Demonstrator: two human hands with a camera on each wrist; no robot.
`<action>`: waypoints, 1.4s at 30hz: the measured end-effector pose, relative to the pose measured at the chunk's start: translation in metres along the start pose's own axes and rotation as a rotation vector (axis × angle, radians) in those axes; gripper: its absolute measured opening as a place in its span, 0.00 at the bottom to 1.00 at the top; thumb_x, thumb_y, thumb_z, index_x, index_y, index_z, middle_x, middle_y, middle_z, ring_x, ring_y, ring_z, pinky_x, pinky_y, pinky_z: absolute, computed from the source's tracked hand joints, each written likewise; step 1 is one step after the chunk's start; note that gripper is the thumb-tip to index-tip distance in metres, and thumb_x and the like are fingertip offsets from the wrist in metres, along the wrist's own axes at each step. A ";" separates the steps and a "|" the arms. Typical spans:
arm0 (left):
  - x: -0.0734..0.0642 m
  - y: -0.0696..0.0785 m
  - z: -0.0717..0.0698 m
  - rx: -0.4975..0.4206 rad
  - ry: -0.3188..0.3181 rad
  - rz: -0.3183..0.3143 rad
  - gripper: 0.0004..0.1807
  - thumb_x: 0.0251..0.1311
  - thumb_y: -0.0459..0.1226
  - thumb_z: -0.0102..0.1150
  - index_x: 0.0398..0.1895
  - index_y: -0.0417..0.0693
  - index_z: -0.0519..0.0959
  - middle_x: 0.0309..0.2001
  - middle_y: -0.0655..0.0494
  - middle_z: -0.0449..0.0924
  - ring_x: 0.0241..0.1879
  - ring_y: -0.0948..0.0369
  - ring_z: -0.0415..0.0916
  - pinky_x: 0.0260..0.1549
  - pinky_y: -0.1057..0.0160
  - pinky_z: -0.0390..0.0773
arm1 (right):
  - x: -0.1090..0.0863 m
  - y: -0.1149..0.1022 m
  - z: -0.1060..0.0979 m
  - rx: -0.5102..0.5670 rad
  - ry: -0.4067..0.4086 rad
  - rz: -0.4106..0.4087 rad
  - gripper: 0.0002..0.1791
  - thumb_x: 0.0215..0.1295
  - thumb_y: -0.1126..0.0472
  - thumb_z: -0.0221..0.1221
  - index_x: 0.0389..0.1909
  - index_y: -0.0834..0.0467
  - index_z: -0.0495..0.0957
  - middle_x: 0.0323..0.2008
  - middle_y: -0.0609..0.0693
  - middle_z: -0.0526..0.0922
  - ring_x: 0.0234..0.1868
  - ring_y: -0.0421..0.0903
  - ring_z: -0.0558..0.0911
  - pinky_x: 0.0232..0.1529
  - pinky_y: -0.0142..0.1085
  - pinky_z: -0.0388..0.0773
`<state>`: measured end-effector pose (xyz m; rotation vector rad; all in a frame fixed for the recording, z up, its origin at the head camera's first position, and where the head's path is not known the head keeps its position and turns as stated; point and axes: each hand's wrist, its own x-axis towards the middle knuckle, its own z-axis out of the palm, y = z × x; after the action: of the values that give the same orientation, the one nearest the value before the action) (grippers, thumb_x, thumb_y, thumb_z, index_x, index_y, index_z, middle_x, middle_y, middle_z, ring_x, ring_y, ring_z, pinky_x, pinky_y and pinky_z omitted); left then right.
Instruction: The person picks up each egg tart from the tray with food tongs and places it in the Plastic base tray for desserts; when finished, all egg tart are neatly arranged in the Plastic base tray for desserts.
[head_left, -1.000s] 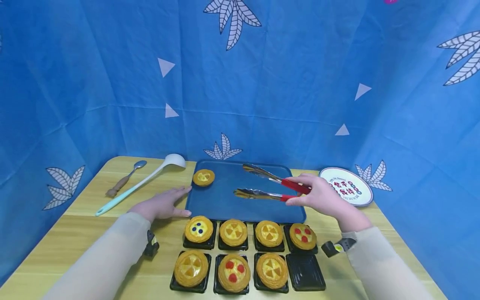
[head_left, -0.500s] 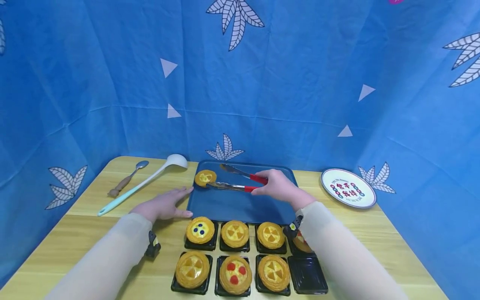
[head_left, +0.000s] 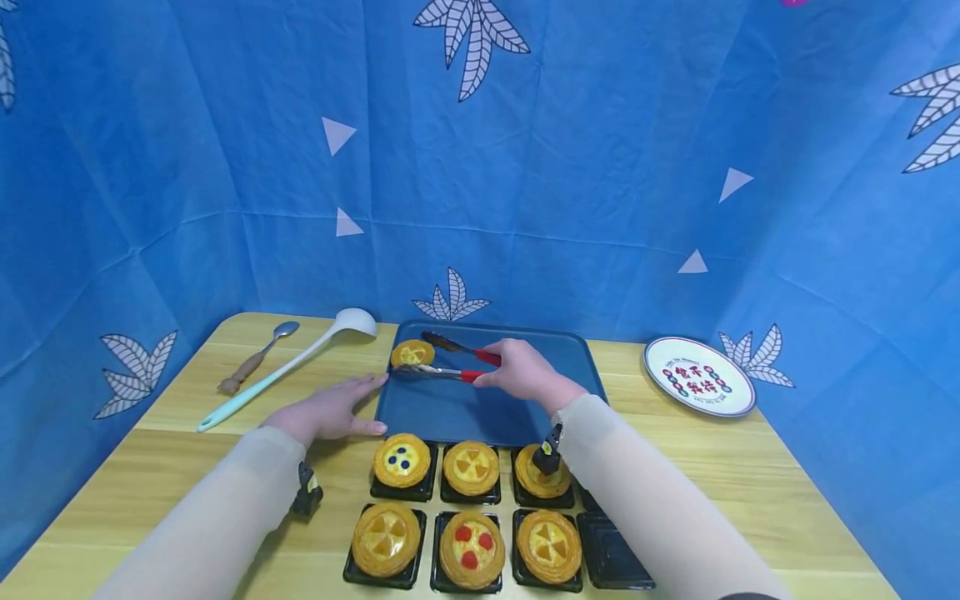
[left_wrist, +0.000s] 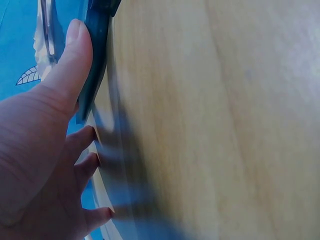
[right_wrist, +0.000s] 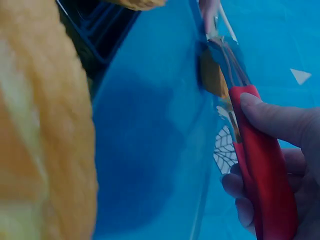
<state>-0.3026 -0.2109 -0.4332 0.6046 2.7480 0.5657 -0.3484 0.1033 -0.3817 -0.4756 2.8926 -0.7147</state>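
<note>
My right hand (head_left: 525,371) grips a pair of tongs (head_left: 442,372) by the red handles (right_wrist: 262,165). The metal arms reach left over a blue tray (head_left: 420,412), one on the far side and one on the near side of an egg tart (head_left: 411,353). That tart lies in the tray's back left corner. In the right wrist view its crust (right_wrist: 212,75) shows beside the tong arms. My left hand (head_left: 330,408) rests at the tray's left edge with fingers spread, and its thumb (left_wrist: 75,55) lies against the tray's side in the left wrist view.
Two rows of black plastic boxes, most with tarts such as a blueberry one (head_left: 401,461) and a red-topped one (head_left: 472,550), stand before the tray. One bare box (head_left: 611,554) is partly under my right sleeve. A ladle (head_left: 292,362), a spoon (head_left: 251,364) and a plate (head_left: 699,377) flank the tray.
My right hand has swung left across the tray with the tongs, whose tips now stand on both sides of the tart. My left hand has stayed at the tray's edge.
</note>
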 end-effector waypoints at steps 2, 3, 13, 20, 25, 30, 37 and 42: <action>0.001 -0.001 0.000 0.002 0.000 -0.002 0.52 0.61 0.60 0.60 0.79 0.45 0.49 0.75 0.34 0.46 0.72 0.34 0.45 0.63 0.27 0.45 | 0.001 -0.002 0.003 -0.014 -0.004 0.003 0.36 0.57 0.47 0.72 0.64 0.58 0.76 0.54 0.51 0.82 0.46 0.46 0.80 0.47 0.42 0.80; 0.001 -0.001 0.001 0.002 0.000 -0.002 0.52 0.61 0.60 0.60 0.79 0.45 0.49 0.75 0.34 0.46 0.72 0.34 0.45 0.64 0.27 0.46 | 0.001 -0.003 0.004 -0.017 -0.003 0.006 0.36 0.57 0.47 0.71 0.64 0.58 0.76 0.54 0.51 0.82 0.46 0.46 0.80 0.47 0.42 0.80; 0.000 0.001 0.000 -0.005 -0.008 -0.020 0.53 0.60 0.61 0.60 0.79 0.47 0.48 0.76 0.34 0.46 0.72 0.34 0.45 0.63 0.26 0.44 | 0.000 -0.004 0.012 -0.035 0.005 0.028 0.33 0.60 0.46 0.69 0.65 0.54 0.76 0.54 0.50 0.82 0.48 0.46 0.81 0.46 0.42 0.80; 0.000 0.000 0.000 -0.006 -0.004 -0.018 0.52 0.60 0.61 0.60 0.79 0.47 0.49 0.76 0.34 0.46 0.72 0.35 0.45 0.65 0.29 0.46 | -0.006 0.000 0.002 -0.038 0.035 0.016 0.32 0.59 0.48 0.69 0.64 0.53 0.77 0.52 0.49 0.82 0.46 0.47 0.81 0.45 0.43 0.80; 0.001 -0.002 0.001 0.004 0.004 -0.009 0.53 0.60 0.61 0.60 0.79 0.47 0.49 0.76 0.35 0.46 0.72 0.35 0.45 0.65 0.29 0.46 | -0.015 0.010 -0.015 -0.010 0.046 0.006 0.32 0.59 0.48 0.70 0.63 0.55 0.78 0.50 0.50 0.82 0.42 0.47 0.79 0.41 0.41 0.80; 0.002 -0.003 0.001 0.018 0.012 -0.007 0.52 0.60 0.61 0.60 0.79 0.46 0.49 0.76 0.35 0.47 0.72 0.35 0.46 0.64 0.28 0.46 | -0.028 0.027 -0.036 0.028 0.057 -0.035 0.31 0.59 0.48 0.70 0.62 0.56 0.78 0.51 0.52 0.82 0.42 0.48 0.79 0.38 0.40 0.80; 0.002 -0.002 0.002 0.026 0.010 -0.006 0.52 0.61 0.61 0.60 0.79 0.46 0.49 0.76 0.35 0.47 0.72 0.35 0.46 0.64 0.27 0.46 | -0.062 0.060 -0.068 0.047 0.074 -0.093 0.31 0.61 0.50 0.69 0.62 0.59 0.77 0.50 0.56 0.82 0.38 0.49 0.80 0.34 0.40 0.79; 0.003 -0.002 0.002 0.016 0.003 -0.011 0.52 0.61 0.61 0.59 0.79 0.47 0.48 0.76 0.35 0.46 0.72 0.35 0.45 0.65 0.29 0.46 | -0.088 0.088 -0.087 0.055 0.110 -0.101 0.31 0.60 0.51 0.69 0.62 0.60 0.77 0.50 0.58 0.82 0.38 0.49 0.80 0.33 0.40 0.78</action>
<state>-0.3050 -0.2112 -0.4362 0.5930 2.7596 0.5434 -0.3061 0.2433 -0.3429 -0.5976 2.9588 -0.8594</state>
